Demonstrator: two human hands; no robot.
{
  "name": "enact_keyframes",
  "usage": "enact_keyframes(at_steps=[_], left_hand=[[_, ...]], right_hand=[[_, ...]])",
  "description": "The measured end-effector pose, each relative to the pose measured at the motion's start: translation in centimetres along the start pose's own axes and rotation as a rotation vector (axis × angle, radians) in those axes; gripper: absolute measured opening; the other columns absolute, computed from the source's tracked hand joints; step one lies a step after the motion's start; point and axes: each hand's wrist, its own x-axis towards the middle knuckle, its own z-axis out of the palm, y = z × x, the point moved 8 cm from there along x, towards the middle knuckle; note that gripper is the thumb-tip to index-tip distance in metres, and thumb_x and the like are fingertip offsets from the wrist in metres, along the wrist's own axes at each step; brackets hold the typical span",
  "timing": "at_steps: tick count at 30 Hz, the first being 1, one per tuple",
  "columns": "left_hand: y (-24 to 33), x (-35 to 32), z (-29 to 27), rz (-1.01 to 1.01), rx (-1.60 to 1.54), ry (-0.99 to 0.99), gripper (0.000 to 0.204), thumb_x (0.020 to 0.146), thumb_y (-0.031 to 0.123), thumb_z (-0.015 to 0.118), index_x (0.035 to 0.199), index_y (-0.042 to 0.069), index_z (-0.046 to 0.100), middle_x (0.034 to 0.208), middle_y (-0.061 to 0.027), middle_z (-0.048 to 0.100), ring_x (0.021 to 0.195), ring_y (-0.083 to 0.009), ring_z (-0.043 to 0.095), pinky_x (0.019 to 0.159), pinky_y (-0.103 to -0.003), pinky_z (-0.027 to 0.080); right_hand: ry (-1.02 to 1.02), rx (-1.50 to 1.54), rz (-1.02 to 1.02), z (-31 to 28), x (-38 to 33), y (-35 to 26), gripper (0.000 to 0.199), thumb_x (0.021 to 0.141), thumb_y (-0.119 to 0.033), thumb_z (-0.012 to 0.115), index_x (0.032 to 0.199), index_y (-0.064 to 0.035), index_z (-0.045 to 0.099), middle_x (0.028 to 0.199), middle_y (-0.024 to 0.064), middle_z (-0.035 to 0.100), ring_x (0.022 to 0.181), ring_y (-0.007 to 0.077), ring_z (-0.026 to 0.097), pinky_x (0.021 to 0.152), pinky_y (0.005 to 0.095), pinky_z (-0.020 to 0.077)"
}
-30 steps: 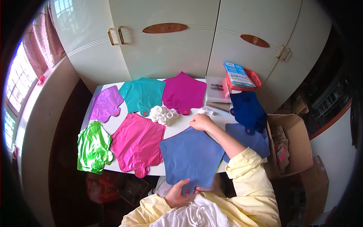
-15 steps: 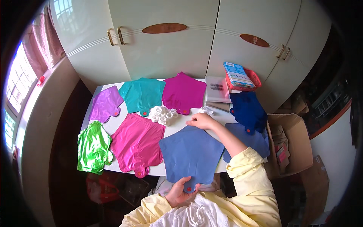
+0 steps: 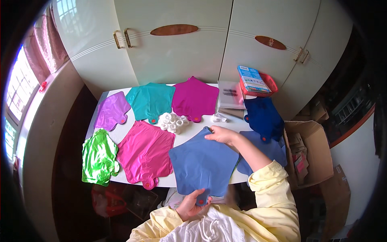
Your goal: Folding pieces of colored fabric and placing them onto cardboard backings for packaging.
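Blue sheet in both hands (seemingly lifted) overhangs the table edge.

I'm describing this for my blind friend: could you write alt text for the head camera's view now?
A person at a white table holds a blue-grey pointed sheet, left hand at its near tab, right hand at its far corner. Other coloured sheets and small white rings lie on the table.

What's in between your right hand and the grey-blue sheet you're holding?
Nothing visible: the right hand pinches the grey-blue sheet at its top tip, and the left hand holds it near the bottom.
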Motion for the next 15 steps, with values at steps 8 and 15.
enact_keyframes(at_steps=[8,15], left_hand=[[0.4,0.2,0.1,0.050,0.059,-0.053,0.020,0.095,0.017,0.050,0.099,-0.002,0.049,0.085,-0.0144,0.057,0.075,-0.0240,0.061,0.070,-0.034,0.054],[0.5,-0.6,0.7,0.053,0.090,0.013,0.028,0.096,0.019,0.048,0.109,-0.005,0.046,0.094,-0.0200,0.060,0.085,-0.0288,0.065,0.072,-0.035,0.057]], right_hand=[[-0.001,-0.112,-0.017,0.2,1.1,-0.7,0.029,0.090,-0.028,0.060,0.097,-0.0001,0.060,0.081,0.0023,0.058,0.073,0.0103,0.052,0.064,0.0285,0.0432],[0.224,-0.530,-0.064,-0.8,3.4,-3.5,0.029,0.083,-0.035,0.062,0.085,-0.0062,0.068,0.078,0.0130,0.067,0.075,0.0270,0.065,0.071,0.0387,0.0487]])
